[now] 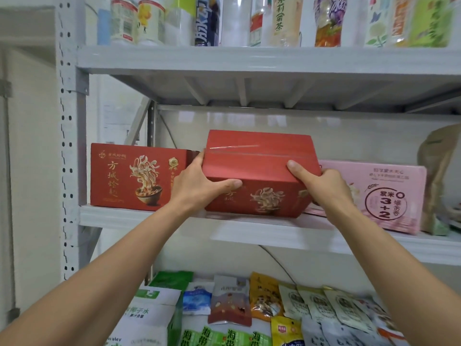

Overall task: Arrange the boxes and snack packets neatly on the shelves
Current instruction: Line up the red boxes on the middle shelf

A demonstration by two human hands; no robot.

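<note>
I hold a red noodle box [259, 168] with both hands at the front edge of the middle shelf [154, 218]. The box is tilted, its taped top facing me. My left hand [199, 186] grips its left end, thumb on the front face. My right hand [321, 183] grips its right end, thumb on top. A second red noodle box [134, 176] stands upright on the shelf just to the left. A pink box [384, 196] stands to the right, partly behind my right hand.
A tan paper bag [439, 176] stands at the far right of the middle shelf. Bottles [282, 21] line the top shelf. Several snack packets [264, 298] and white-green bags [152, 313] fill the lower shelf. A perforated upright post [67, 146] frames the left side.
</note>
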